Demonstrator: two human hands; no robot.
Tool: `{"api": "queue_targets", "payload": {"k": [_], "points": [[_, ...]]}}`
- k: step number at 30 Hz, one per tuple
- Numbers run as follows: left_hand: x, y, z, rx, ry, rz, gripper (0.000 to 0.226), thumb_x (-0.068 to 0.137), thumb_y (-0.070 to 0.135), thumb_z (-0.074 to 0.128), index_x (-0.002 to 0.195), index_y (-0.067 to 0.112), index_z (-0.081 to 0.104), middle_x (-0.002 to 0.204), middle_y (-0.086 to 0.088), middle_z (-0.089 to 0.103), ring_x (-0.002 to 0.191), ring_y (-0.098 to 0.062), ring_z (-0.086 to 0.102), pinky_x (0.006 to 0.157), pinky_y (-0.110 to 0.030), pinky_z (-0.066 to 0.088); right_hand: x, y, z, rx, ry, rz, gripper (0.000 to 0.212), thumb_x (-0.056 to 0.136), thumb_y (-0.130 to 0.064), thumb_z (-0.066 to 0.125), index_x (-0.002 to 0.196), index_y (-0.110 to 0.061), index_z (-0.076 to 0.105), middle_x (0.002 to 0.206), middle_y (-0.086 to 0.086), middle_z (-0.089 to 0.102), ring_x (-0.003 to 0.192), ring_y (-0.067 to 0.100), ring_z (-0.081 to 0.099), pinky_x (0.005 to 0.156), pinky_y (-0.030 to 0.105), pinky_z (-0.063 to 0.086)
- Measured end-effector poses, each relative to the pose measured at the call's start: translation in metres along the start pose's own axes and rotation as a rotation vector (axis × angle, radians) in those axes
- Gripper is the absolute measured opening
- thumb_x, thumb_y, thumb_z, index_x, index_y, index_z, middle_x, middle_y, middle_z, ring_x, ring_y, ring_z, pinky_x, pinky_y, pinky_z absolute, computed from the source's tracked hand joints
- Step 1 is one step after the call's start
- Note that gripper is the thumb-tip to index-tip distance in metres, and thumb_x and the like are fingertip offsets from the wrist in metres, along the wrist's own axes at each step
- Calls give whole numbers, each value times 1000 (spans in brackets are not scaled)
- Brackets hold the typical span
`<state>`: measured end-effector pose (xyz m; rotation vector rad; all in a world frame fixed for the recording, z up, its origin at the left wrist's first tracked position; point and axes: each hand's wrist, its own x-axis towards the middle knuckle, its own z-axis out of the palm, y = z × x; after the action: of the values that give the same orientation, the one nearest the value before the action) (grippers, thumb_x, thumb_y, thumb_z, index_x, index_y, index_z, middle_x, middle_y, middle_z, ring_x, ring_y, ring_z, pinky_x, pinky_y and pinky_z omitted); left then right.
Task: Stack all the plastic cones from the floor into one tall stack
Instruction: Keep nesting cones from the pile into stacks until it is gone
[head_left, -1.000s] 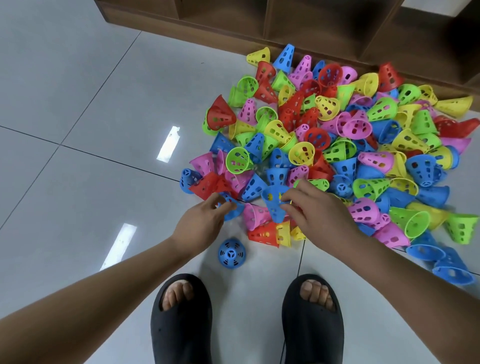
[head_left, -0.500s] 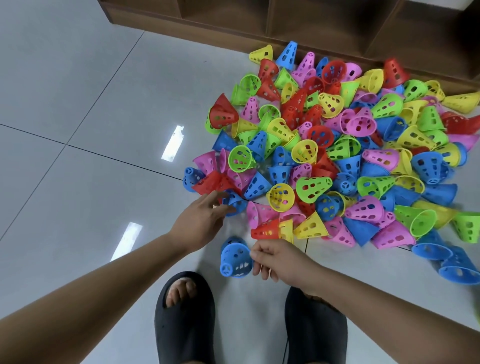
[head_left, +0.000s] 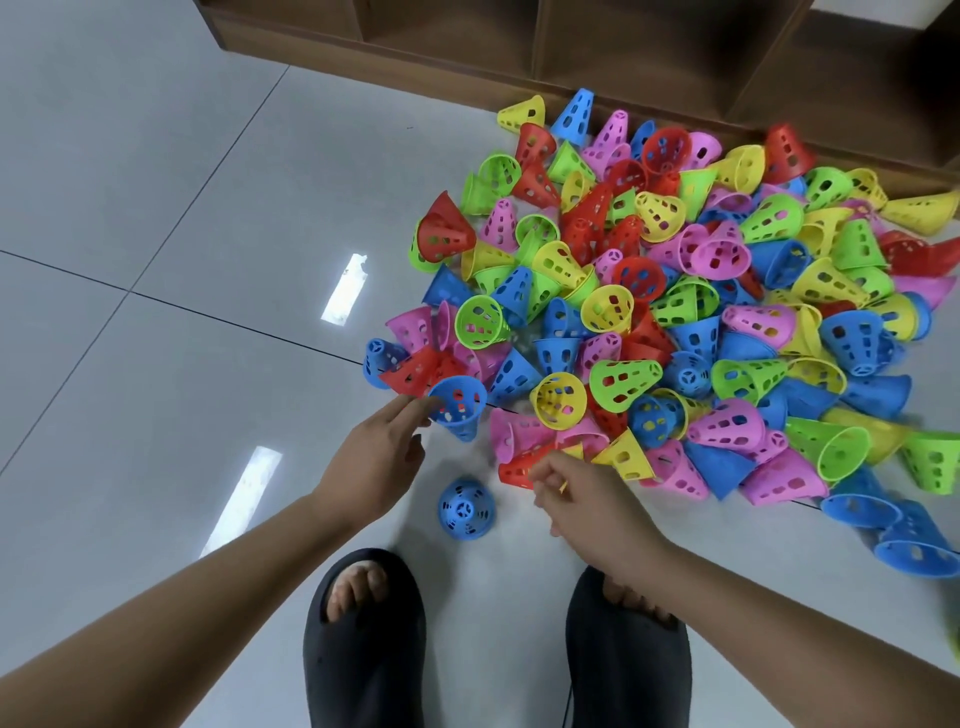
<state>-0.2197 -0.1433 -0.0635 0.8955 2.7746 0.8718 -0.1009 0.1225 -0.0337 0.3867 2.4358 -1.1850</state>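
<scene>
- Left hand (head_left: 376, 462) reaches forward and pinches the rim of a blue cone (head_left: 460, 402) at the near left edge of the pile; the cone's mouth faces up.
- Right hand (head_left: 582, 499) hovers with its fingers loosely curled, just beside a red cone (head_left: 511, 470) lying on its side; I cannot tell whether it grips anything.
- Between the hands, a short blue stack (head_left: 466, 510) stands upright on the floor (head_left: 156, 260), just ahead of the black slippers (head_left: 363, 649).
- Most cones in the pile (head_left: 675, 312) lie tipped and hollow; at its left edge, a nested pair (head_left: 444, 234) shows red inside green.
- The pile's far side lies near the base of a wooden shelf (head_left: 467, 57); its open compartments are dark.
- Bare grey tiles stretch to the left.
</scene>
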Motion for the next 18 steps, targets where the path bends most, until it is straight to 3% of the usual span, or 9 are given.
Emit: {"api": "queue_targets", "payload": {"k": [2,5,8,11,15,18], "points": [[-5,1,-3,-41,21,-17,38,95,9,74,130,20,66,115,8,68,92,-11,67,78,-35,61,6,4,-11,-168,126,-146,10,102,-24,59,107,-31,65,99,-16,63,79,4,63,70,39,59],[-10,7,-8,-97,59,-7,17,104,28,68,119,21,71,103,11,69,83,-7,66,73,-31,58,16,9,-23,-308,230,-284,18,103,-23,59,118,-29,67,114,-13,51,79,11,61,60,40,56],[-15,18,-16,-156,38,-60,21,107,42,59,111,25,72,92,18,67,76,-8,64,70,-29,54,24,12,-28,-415,235,-297,27,104,-25,58,129,-31,67,131,-14,44,90,14,62,59,39,58],[-18,36,-23,-297,12,-220,21,109,42,57,100,29,70,79,12,68,71,-13,66,69,-28,53,32,15,-27,-470,204,-330,33,104,-23,56,134,-31,68,141,-14,47,100,16,64,64,37,58],[-18,56,-29,-518,-74,-378,27,107,42,55,93,24,70,68,1,64,62,-11,56,66,-24,47,41,17,-27,-519,191,-378,36,104,-19,55,137,-23,69,141,-6,57,114,24,63,77,44,60],[-20,57,-27,-633,-170,-462,37,109,42,53,85,15,64,62,1,55,61,-12,46,64,-29,42,43,17,-29,-550,205,-407,40,100,-12,59,138,-18,68,139,-1,62,116,28,61,90,47,58]]}}
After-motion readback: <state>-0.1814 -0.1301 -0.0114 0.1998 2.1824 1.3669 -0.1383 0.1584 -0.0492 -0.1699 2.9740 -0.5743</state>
